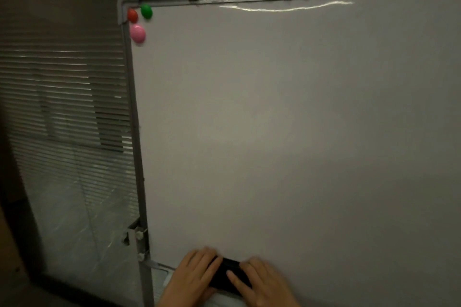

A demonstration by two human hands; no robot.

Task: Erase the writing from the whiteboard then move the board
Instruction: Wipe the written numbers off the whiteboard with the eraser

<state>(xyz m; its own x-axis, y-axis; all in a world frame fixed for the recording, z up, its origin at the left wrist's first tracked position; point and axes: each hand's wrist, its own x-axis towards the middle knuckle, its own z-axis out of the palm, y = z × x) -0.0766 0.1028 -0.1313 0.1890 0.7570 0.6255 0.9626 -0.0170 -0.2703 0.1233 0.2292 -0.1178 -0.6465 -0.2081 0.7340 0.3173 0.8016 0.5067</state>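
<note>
Whiteboard (287, 119) stands upright, no writing seen on it. Black eraser (228, 275) is held at the whiteboard's bottom edge, left hand (193, 275) and right hand (262, 281) fingers curled onto it. Red magnet (132, 15), green magnet (146, 11), pink magnet (137, 33) are clustered at the whiteboard's top-left corner.

This looks like an office or meeting room, dimly lit. A framed whiteboard (287, 119) on a metal stand (143, 252) fills most of the view, with red, green and pink magnets (137, 33) in its top-left corner. Left of the whiteboard and behind it hang slatted blinds (62, 97) over glass partitions.
</note>
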